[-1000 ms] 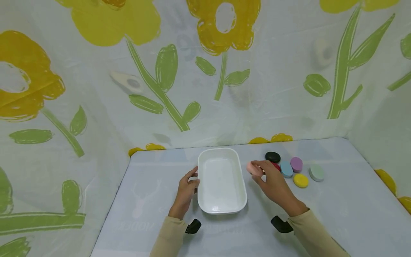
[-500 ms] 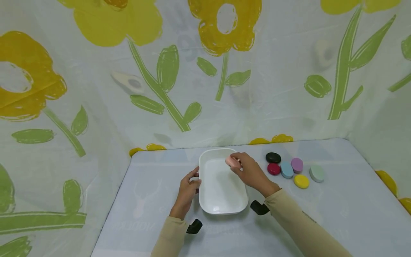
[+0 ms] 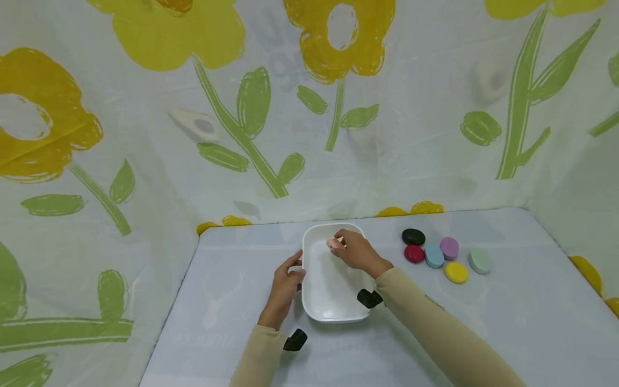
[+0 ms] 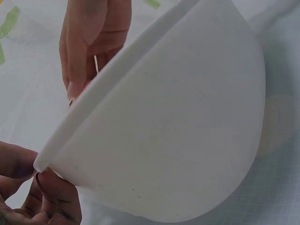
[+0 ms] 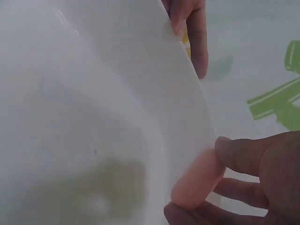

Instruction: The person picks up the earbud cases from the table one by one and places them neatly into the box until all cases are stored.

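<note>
Pink soap (image 3: 332,243), a small rounded bar, sits pinched between my right thumb and fingers (image 5: 243,157), held just over the far end of the white tub (image 3: 333,317). From the right wrist view I see it close against the inside of the tub's wall, but I cannot tell whether it touches the wall or the floor yet. My right hand (image 3: 356,251) has its fingers curled round the bar, a light fingertip hold, not a full fist.

My left hand (image 3: 284,288) is at the tub's left rim, thumb and fingers closed on the edge (image 4: 44,161), bracing it on the table (image 3: 508,322).

I judge the step in hand to be the placing of this bar in the tub. The next move, as I read it, calls for lowering the bar until it rests on the tub floor, then easing the fingers apart without dragging it along the wall, with the left hand steadying the tub.

To the right of the tub, well apart from both hands, lie six more bars in a cluster: black (image 3: 413,236), red (image 3: 414,253), blue (image 3: 433,255), purple (image 3: 449,248), yellow (image 3: 456,272) and pale green (image 3: 479,261). Flowered cloth (image 3: 145,134) hangs behind and at the sides.
</note>
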Action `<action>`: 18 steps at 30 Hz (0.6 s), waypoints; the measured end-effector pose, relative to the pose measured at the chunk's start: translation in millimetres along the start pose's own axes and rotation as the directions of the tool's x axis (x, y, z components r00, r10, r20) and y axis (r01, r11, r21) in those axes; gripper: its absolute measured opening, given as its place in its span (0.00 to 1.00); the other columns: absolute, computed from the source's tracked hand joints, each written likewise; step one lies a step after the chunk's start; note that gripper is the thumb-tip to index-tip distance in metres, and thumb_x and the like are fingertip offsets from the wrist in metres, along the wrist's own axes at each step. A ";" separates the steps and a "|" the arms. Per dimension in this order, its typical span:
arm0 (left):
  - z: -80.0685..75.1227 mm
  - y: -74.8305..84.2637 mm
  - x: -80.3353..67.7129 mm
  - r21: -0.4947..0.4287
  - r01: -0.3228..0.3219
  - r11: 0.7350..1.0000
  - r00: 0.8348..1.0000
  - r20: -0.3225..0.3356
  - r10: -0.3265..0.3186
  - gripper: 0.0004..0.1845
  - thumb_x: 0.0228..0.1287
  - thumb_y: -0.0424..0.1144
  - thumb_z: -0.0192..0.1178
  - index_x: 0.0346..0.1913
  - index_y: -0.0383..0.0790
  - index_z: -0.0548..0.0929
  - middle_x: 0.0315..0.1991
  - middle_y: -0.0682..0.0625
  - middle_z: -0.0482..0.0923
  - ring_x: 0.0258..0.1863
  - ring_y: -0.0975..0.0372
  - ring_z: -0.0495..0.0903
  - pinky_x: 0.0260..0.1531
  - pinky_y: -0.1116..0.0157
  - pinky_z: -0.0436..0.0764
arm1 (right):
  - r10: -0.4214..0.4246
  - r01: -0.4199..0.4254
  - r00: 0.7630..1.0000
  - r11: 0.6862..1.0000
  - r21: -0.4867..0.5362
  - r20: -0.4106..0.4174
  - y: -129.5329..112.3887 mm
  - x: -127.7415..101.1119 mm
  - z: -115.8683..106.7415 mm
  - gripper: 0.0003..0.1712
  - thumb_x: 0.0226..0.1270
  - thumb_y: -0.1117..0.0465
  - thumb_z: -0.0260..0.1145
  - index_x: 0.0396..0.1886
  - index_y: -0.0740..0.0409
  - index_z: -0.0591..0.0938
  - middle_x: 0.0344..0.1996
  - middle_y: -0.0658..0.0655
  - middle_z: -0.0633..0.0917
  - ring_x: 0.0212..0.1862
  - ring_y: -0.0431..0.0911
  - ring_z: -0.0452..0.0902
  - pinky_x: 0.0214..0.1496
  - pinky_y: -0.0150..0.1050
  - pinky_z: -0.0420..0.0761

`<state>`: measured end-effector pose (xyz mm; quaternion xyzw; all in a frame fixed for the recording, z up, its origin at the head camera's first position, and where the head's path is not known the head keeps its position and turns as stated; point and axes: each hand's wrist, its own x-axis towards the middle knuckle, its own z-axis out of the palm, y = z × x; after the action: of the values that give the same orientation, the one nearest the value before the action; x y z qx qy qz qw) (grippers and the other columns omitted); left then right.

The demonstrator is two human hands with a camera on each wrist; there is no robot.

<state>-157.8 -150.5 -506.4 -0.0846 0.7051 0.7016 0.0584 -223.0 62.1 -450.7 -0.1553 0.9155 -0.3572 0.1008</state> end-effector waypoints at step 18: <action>2.2 1.3 -1.2 -0.005 0.002 1.000 1.000 0.017 -0.002 0.30 0.78 0.27 0.55 0.79 0.36 0.69 0.63 0.38 0.69 0.40 0.62 0.80 0.35 0.66 0.82 | 0.146 -0.143 0.989 0.987 0.073 -0.032 1.8 21.0 16.5 0.22 0.77 0.57 0.67 0.59 0.71 0.79 0.50 0.68 0.85 0.49 0.58 0.83 0.52 0.51 0.84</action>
<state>-157.0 -148.3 -504.9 -0.0794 0.7027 0.7040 0.0648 -238.1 45.6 -465.4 -0.0783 0.9129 -0.3838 0.1146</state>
